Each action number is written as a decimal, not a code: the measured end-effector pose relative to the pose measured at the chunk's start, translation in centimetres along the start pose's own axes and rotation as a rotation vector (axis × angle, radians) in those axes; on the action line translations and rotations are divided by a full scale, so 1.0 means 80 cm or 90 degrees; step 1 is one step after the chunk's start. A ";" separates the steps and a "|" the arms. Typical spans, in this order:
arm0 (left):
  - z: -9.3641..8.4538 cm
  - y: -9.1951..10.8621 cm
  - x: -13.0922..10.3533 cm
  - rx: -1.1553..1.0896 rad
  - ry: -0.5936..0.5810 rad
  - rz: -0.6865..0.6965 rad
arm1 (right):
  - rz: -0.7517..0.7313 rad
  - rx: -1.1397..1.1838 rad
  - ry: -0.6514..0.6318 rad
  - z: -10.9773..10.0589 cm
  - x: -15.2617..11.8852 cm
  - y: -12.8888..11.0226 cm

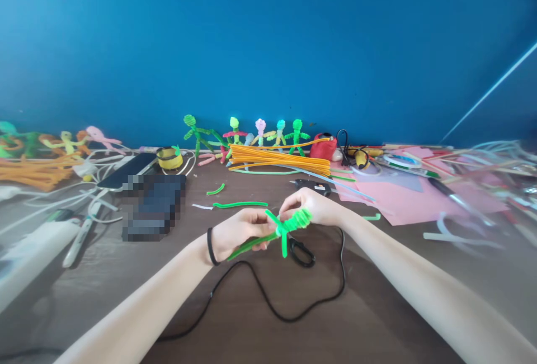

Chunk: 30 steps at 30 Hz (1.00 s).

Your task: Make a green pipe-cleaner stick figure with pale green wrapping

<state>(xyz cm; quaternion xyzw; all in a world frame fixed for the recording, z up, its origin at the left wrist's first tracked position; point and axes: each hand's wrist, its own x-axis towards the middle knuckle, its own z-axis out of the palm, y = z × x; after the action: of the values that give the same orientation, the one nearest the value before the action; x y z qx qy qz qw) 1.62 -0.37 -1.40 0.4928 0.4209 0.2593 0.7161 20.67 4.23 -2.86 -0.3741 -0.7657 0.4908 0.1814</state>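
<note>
Brown worktop (pixel 260 325) against blue wall (pixel 268 45), cluttered with orange pipe cleaners (pixel 277 158), both hands, left hand (pixel 241 232), right hand (pixel 308 206), gripping green pipe-cleaner figure (pixel 289 225)

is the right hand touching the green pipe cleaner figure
Touching. The head view shows the right hand with its fingers closed on the coiled end of the green pipe cleaner figure, with no gap between them; the left hand grips the other end.

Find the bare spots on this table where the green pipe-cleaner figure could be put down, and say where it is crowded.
Bare: the table inside the black cord loop, between both forearms, and the near left corner. Crowded: the back edge with orange pipe cleaners, and the right side around pink paper.
</note>
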 end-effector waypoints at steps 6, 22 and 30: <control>0.005 -0.010 0.005 0.113 -0.027 -0.040 | -0.028 -0.054 0.031 0.008 -0.002 -0.012; 0.025 -0.025 0.011 0.315 0.107 0.002 | -0.153 -0.484 0.094 0.029 -0.020 -0.062; 0.013 -0.035 0.019 0.287 0.226 0.140 | -0.146 -0.581 0.157 0.052 -0.031 -0.072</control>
<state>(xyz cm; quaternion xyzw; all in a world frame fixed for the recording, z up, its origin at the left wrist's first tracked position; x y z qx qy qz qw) 3.20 -0.75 -4.34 0.6286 0.5306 0.3177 0.4716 17.34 -1.60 0.62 -0.3841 -0.9118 0.0342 0.1409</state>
